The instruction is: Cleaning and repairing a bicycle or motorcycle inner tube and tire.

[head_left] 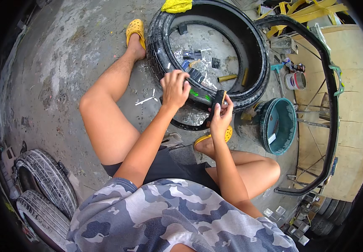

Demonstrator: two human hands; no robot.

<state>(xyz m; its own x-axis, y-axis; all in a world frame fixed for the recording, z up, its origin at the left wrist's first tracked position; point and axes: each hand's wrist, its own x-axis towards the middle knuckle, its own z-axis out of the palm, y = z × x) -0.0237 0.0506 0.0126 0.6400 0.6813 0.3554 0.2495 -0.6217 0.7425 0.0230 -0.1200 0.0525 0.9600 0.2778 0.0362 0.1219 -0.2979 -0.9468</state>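
Observation:
A large black tyre [253, 50] lies on its side before me, with green marks [195, 93] on its near sidewall. My left hand [174, 90] is at that sidewall, fingers curled; whether anything is between them is hidden. My right hand [222, 117] grips an upright dark strip [216, 105] with a tan edge, just right of the left hand, at the tyre's near edge. Dark patches [192, 54] and olive rolled pieces [227, 78] lie inside the tyre's ring. A loose black band [190, 126] curves beneath the tyre toward my right hand.
A teal bucket [290, 130] and a small pail [295, 80] stand right, beside a bent black frame [330, 126] and plywood [353, 159]. Yellow straps [315, 12] lie behind; a yellow cloth [176, 6] tops the tyre. More tyres [47, 176] lie lower left. My legs flank the work.

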